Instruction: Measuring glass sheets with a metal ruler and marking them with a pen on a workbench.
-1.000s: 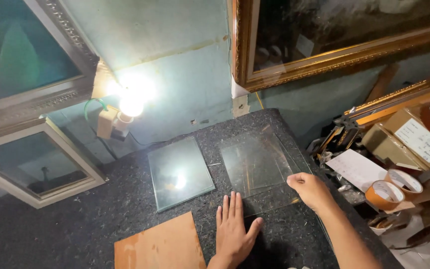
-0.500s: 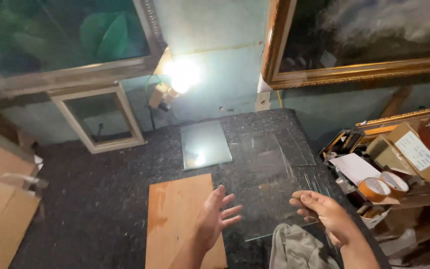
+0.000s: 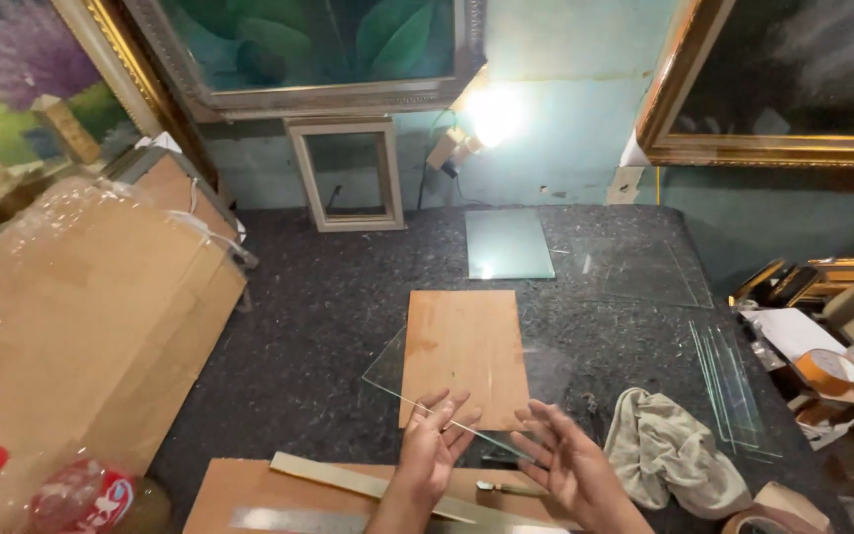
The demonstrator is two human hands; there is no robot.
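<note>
1. Both hands hold a clear glass pane [image 3: 467, 381] by its near edge: the left hand [image 3: 434, 445] pinches it with fingers spread, and the right hand [image 3: 565, 455] does the same, fingers fanned wide and flat along the edge.
2. The pane hovers tilted over a brown board [image 3: 465, 356] lying on the dark table [image 3: 328, 297], its far part covering the board.
3. The step in hand looks like laying the glass onto the board; lining up the edges calls for a slow, level drop.
4. Just below the hands lie a metal ruler [image 3: 368, 485] and a small cutter [image 3: 511, 488].
5. A crumpled rag [image 3: 669, 450] sits to the right, with more glass sheets [image 3: 733, 386] beyond it.
6. Further back lies a pale pane [image 3: 508, 244], and a small empty frame [image 3: 346, 173] leans against the wall.
</note>
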